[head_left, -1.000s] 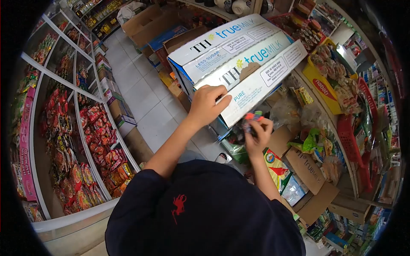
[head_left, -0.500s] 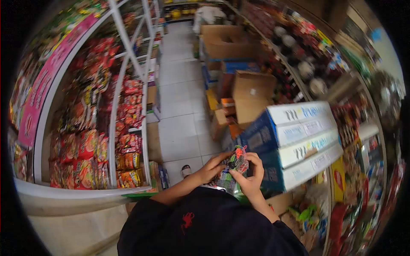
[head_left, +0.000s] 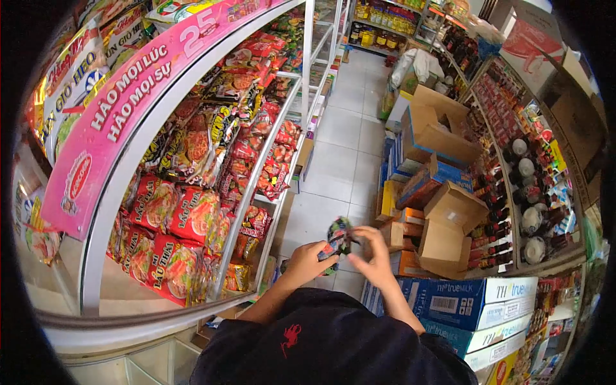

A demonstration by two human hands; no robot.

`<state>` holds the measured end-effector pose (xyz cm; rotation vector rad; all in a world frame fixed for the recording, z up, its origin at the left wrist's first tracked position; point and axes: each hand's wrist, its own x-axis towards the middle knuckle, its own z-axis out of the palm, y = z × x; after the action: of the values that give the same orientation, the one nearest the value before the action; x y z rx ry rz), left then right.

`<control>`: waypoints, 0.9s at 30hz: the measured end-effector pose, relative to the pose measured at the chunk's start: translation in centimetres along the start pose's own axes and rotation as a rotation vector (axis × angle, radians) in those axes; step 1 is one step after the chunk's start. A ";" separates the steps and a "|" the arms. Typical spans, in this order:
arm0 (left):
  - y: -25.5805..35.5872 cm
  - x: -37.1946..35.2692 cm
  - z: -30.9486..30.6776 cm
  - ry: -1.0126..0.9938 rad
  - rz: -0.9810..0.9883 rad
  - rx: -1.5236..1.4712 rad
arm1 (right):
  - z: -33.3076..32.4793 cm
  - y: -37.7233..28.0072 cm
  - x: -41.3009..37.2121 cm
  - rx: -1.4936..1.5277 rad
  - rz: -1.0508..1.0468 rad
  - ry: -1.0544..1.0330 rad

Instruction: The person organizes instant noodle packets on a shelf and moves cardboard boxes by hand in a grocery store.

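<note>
A small crumpled packet (head_left: 336, 235), dark with green and pink patches, is held up in front of my chest. My left hand (head_left: 307, 264) grips its lower left side, thumb lying across the front. On the right edge, my right hand (head_left: 372, 255) has its curved index finger and thumb around a dark piece of the packet. Its fingertips are slightly blurred. Beneath my left hand, part of another dark, colourful thing shows against the floor tiles.
On the left, a glass-framed case (head_left: 240, 221) holds red noodle packs (head_left: 173, 269) behind a pink banner (head_left: 122, 138). Right of a tiled aisle (head_left: 330, 154) stand open cardboard boxes (head_left: 443, 237), stacked milk cartons (head_left: 459, 305) and shelves of bottles (head_left: 532, 221).
The view has swung left, bringing the noodle case closer and sliding the milk cartons to the lower right. The packet has turned in my hands, and my right fingers have shifted along its edge.
</note>
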<state>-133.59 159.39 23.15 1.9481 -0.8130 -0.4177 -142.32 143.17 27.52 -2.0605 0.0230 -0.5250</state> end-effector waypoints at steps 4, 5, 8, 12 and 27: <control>-0.7 3.0 -1.9 0.061 0.087 -0.111 | 2.2 2.4 2.9 0.074 0.000 -0.333; -1.3 3.8 -2.1 0.059 0.110 -0.138 | 2.3 3.4 3.3 0.071 0.003 -0.319; -2.5 6.9 -2.3 -0.063 0.069 -0.319 | 1.2 5.7 5.0 0.085 0.031 -0.273; -1.1 13.1 -1.8 -0.274 0.157 -0.257 | -1.6 8.4 8.3 0.054 0.013 -0.130; 7.0 38.1 6.6 -0.121 0.101 -0.081 | -17.6 25.4 22.0 0.154 0.049 0.212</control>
<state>-112.62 126.49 27.65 1.8119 -0.9539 -0.5039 -124.04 110.44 22.00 -1.8432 0.1539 -0.6910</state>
